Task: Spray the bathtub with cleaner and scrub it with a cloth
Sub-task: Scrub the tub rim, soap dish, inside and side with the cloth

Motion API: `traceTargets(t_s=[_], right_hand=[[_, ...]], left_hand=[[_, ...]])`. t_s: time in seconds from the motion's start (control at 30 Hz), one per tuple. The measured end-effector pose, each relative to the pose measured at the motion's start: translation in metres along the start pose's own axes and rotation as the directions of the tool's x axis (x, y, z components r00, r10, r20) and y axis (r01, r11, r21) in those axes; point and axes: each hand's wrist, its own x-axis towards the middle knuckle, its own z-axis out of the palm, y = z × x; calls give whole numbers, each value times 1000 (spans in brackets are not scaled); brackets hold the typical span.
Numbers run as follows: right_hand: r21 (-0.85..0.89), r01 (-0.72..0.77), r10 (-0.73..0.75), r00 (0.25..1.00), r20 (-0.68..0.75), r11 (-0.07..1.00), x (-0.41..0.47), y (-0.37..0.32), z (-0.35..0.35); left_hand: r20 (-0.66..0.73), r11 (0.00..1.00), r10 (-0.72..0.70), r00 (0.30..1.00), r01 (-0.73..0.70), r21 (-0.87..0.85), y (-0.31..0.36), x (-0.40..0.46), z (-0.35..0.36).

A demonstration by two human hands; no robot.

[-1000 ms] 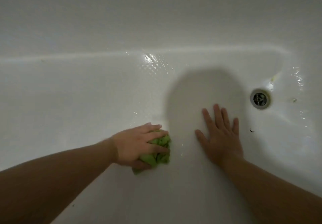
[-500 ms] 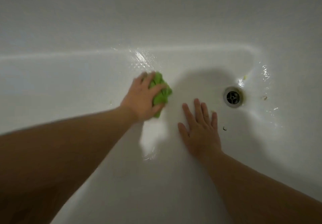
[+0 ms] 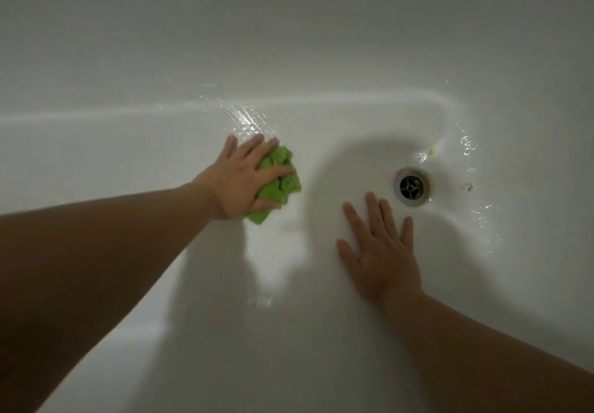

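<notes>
Obs.: The person's left hand [image 3: 244,181] lay over a crumpled bright green cloth [image 3: 279,181] on the floor of the glossy white bathtub [image 3: 128,162], close to the foot of the far wall. The fingers were spread across the top of the cloth and bent over it, with the thumb tucked under its near edge, so the cloth was gripped and pressed against the tub. The cloth bulged out to the right of the fingers, and a corner stuck out below the palm.

The right hand [image 3: 381,252] rested flat on the tub floor, fingers straight and slightly apart, holding nothing. It lay well apart from the cloth, to its right and nearer the person. Its fingertips [image 3: 371,199] pointed toward the round metal drain [image 3: 410,186] and stopped just short of it.

Tub contents: wet streaks and droplets [image 3: 247,120] glistened beyond the left hand's fingertips. More droplets were scattered right of the drain. A small yellowish speck [image 3: 432,150] sat above the drain and a small dark speck [image 3: 469,186] to its right. A wet sheen showed on the floor between the forearms.
</notes>
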Motion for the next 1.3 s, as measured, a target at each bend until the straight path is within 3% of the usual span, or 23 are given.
traceTargets(t_s=[0.1, 0.17, 0.37, 0.47, 0.53, 0.6, 0.67, 0.73, 0.87, 1.03, 1.17, 1.3], right_hand=[[9, 8, -7, 1000, -28, 1000, 6, 2, 0], [8, 10, -10, 1000, -23, 1000, 10, 4, -1], [80, 25, -20, 998, -56, 997, 7, 16, 1], [163, -40, 52, 996, -74, 986, 2, 23, 2], [225, -40, 62, 994, -93, 974, 4, 19, -4], [277, 135, -108, 988, -113, 951, 7, 4, -12], [231, 400, -373, 915, -155, 887, 8, -16, -11], [146, 528, -496, 843, -207, 837, 6, -31, 1], [83, 525, -480, 822, -305, 847, 37, -35, 6], [-106, 541, -538, 756, -374, 834, 134, -37, -37], [-53, 493, -462, 767, -446, 868, 170, -30, -55], [65, 390, -312, 814, -489, 918, 122, -26, -27]], left_hand=[[-52, 917, -374, 926, 361, -167, -4, 47, -21], [-79, 871, -448, 891, 415, -263, 10, 67, -24], [-101, 939, -172, 980, 132, -318, 94, 16, 6], [27, 848, -95, 995, 95, -522, 128, -28, 15], [54, 762, -158, 986, 157, -629, 122, -49, 22], [75, 848, -257, 963, 262, -461, 99, -66, 28], [119, 903, -323, 939, 344, -257, 80, -77, 33], [89, 920, -326, 941, 337, -199, 73, -82, 39], [-16, 930, -328, 945, 320, -179, 67, -72, 47], [-46, 924, -359, 932, 348, -160, 58, -45, 41], [-55, 917, -377, 924, 364, -162, 57, -26, 35], [-66, 917, -377, 924, 362, -169, 57, -20, 36]])
